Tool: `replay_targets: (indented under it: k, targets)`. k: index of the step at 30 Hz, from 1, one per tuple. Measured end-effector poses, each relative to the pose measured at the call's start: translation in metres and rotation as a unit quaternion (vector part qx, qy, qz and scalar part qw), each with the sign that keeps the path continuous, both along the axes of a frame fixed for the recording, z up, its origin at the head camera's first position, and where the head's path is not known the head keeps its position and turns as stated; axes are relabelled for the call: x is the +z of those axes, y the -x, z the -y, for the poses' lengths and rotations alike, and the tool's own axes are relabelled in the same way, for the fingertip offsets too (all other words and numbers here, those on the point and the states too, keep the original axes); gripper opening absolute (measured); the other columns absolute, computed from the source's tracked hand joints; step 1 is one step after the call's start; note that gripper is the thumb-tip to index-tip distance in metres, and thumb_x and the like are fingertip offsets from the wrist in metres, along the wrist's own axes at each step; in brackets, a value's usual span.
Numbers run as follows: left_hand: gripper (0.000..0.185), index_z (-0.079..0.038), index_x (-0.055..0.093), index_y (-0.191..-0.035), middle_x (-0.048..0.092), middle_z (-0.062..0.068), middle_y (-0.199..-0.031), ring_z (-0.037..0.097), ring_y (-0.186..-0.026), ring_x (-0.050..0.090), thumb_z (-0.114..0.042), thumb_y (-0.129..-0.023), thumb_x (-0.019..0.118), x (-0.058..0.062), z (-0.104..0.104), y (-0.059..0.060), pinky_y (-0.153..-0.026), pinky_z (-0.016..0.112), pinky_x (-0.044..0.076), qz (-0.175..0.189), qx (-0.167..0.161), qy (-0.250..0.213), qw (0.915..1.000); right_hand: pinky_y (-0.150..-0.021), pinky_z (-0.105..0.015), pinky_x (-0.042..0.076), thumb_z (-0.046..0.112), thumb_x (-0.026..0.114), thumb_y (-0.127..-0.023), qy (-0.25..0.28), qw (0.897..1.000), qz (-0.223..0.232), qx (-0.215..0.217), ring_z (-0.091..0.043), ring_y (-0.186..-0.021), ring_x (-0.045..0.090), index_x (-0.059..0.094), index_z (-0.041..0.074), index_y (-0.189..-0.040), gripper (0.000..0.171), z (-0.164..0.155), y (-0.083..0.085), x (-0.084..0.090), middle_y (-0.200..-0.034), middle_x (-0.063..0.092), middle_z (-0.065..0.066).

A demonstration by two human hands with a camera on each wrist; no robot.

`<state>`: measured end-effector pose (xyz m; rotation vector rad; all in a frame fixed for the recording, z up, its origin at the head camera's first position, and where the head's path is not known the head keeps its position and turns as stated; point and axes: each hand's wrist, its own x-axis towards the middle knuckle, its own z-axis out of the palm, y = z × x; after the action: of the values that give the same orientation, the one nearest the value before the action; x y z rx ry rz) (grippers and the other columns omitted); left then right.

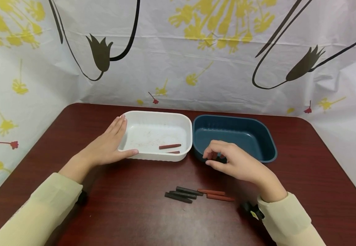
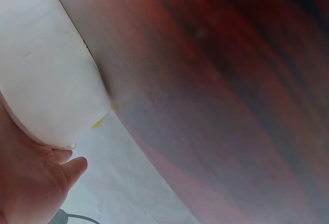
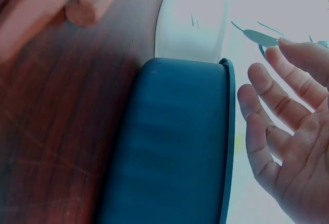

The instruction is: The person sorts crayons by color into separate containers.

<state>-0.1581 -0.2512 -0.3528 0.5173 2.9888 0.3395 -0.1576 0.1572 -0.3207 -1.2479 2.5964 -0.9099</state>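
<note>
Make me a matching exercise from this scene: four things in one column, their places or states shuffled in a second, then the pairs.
1. white tray
2. blue tray
3. black sticks
4. right hand

a. lying on the table in front of the trays
b. holds two reddish sticks, with the left hand resting on its side
c. hovers above the blue tray's near rim
d. stands to the right of the white tray

Pairs: 1-b, 2-d, 3-a, 4-c

— Inspector: What do you have on your arms?

— Operator's record: You wear long, pale cream-yellow sleeves on both arms, each ending in a loose cuff at the wrist. Your left hand (image 1: 107, 145) and right hand (image 1: 237, 164) are bare, with no gloves or rings visible.

— Inspector: Any fittings?

— Record: You carry a small black device strapped under each wrist; the right one shows a yellow mark.
</note>
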Motion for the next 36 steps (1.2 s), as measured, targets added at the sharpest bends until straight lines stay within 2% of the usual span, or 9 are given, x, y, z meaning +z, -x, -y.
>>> replay_targets:
  k: [6, 11, 19, 24, 31, 36]
  targets:
    - [0.115, 0.005, 0.001, -0.157, -0.008, 0.017, -0.167, 0.033, -0.156, -0.007, -0.071, -0.089, 0.054, 0.000, 0.001, 0.001, -0.124, 0.054, 0.014, 0.002, 0.000, 0.000, 1.0000, -0.071, -0.027, 0.051, 0.015, 0.070, -0.093, -0.005, 1.000, -0.017, 0.008, 0.000, -0.084, 0.053, 0.063, 0.028, -0.102, 0.017, -0.005, -0.007, -0.003, -0.093, 0.058, 0.016]
    - [0.115, 0.003, 0.000, -0.157, -0.009, 0.016, -0.167, 0.033, -0.156, -0.007, -0.071, -0.088, 0.053, 0.000, 0.001, 0.002, -0.124, 0.054, 0.014, 0.002, 0.001, 0.004, 1.0000, -0.068, -0.026, 0.051, 0.014, 0.071, -0.093, -0.007, 1.000, -0.019, 0.014, 0.000, -0.082, 0.052, 0.062, 0.028, -0.102, 0.019, -0.008, -0.012, -0.006, -0.093, 0.057, 0.017]
    - [0.115, 0.003, -0.001, -0.157, -0.009, 0.016, -0.167, 0.033, -0.156, -0.008, -0.071, -0.089, 0.053, 0.002, 0.000, 0.003, -0.125, 0.053, 0.013, 0.004, 0.001, 0.004, 1.0000, -0.070, -0.026, 0.051, 0.018, 0.067, -0.095, -0.041, 0.998, 0.008, 0.041, -0.004, -0.082, 0.053, 0.066, 0.021, -0.106, 0.011, -0.010, -0.019, -0.011, -0.097, 0.061, 0.011]
    - [0.115, 0.004, 0.000, -0.157, -0.009, 0.016, -0.167, 0.033, -0.156, -0.008, -0.071, -0.089, 0.053, 0.002, 0.000, 0.003, -0.125, 0.053, 0.013, 0.005, 0.003, 0.003, 1.0000, -0.073, -0.026, 0.051, 0.016, 0.067, -0.095, -0.053, 0.997, 0.018, 0.047, -0.005, -0.085, 0.055, 0.066, 0.021, -0.105, 0.011, -0.011, -0.022, -0.013, -0.100, 0.063, 0.008]
    - [0.115, 0.004, -0.001, -0.157, -0.009, 0.017, -0.167, 0.033, -0.156, -0.007, -0.071, -0.089, 0.053, 0.001, 0.001, 0.003, -0.125, 0.053, 0.013, 0.004, 0.004, 0.005, 1.0000, -0.073, -0.024, 0.052, 0.019, 0.068, -0.095, -0.076, 0.995, 0.046, 0.048, 0.002, -0.086, 0.056, 0.067, 0.022, -0.106, 0.011, -0.013, -0.025, -0.016, -0.099, 0.064, 0.009]
    - [0.115, 0.003, -0.001, -0.157, -0.009, 0.016, -0.167, 0.033, -0.156, -0.007, -0.072, -0.088, 0.053, -0.002, 0.002, 0.002, -0.125, 0.053, 0.013, 0.006, 0.004, 0.002, 1.0000, -0.073, -0.024, 0.053, 0.018, 0.068, -0.094, -0.097, 0.992, 0.066, 0.049, 0.001, -0.086, 0.056, 0.067, 0.023, -0.107, 0.013, -0.014, -0.025, -0.019, -0.099, 0.064, 0.010]
